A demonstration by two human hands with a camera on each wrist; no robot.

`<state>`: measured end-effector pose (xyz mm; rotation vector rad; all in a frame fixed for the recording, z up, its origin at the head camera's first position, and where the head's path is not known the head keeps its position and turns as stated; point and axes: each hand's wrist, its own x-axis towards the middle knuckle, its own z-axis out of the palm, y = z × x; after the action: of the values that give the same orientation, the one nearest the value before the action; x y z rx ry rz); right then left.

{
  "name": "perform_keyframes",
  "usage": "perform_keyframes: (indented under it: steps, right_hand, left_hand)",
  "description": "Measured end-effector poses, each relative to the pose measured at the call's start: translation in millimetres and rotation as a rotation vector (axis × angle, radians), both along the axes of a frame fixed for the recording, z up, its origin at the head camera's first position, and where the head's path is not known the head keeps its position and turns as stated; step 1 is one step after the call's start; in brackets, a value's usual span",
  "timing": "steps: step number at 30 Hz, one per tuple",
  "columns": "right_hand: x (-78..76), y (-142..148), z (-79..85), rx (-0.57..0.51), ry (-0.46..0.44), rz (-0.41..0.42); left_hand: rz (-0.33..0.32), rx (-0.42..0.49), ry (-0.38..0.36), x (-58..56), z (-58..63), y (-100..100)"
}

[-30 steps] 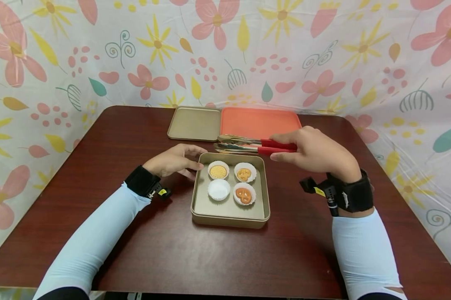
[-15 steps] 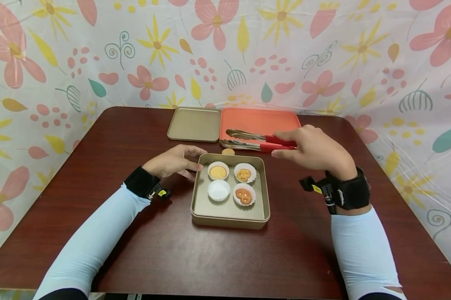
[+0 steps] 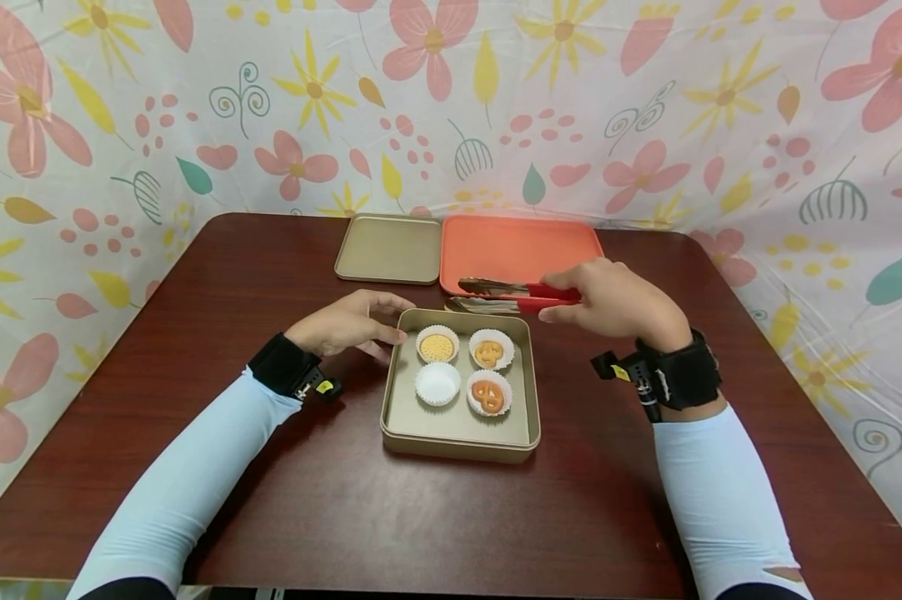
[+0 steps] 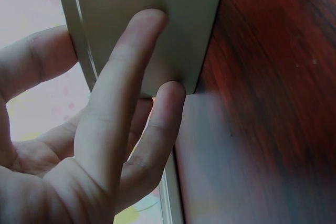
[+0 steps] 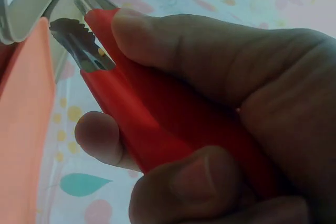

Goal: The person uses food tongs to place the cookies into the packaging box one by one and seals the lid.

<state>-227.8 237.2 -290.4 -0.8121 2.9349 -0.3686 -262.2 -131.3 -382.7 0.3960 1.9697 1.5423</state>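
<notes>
My right hand grips the red handles of metal tongs just behind a gold square tin. The metal tips lie near the tin's back edge; whether they hold anything is hard to tell. At the tin's back left corner my left hand touches the side with extended fingers. Inside the tin sit several white paper cups: one with a yellow round biscuit, two with pretzels, and an empty cup at the front left.
A gold lid lies at the back of the brown table, beside an orange tray. A flower-printed cloth hangs behind the table.
My right hand lifted the tongs over the tray's front edge, then brought them back down toward the tin. A round biscuit seen behind the tin is now covered. The left hand stayed put.
</notes>
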Motion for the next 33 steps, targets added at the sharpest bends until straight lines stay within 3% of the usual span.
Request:
perform_keyframes:
  steps: [15, 33]
  right_hand:
    - [-14.6, -1.7, -15.0, 0.015, -0.040, 0.037]
    - [-14.8, -11.3, -22.1, 0.038, -0.030, 0.043]
  left_hand:
    - [-0.010, -0.008, -0.014, 0.7, 0.6, 0.1]
    - [-0.027, -0.002, -0.018, 2.2, 2.4, -0.7]
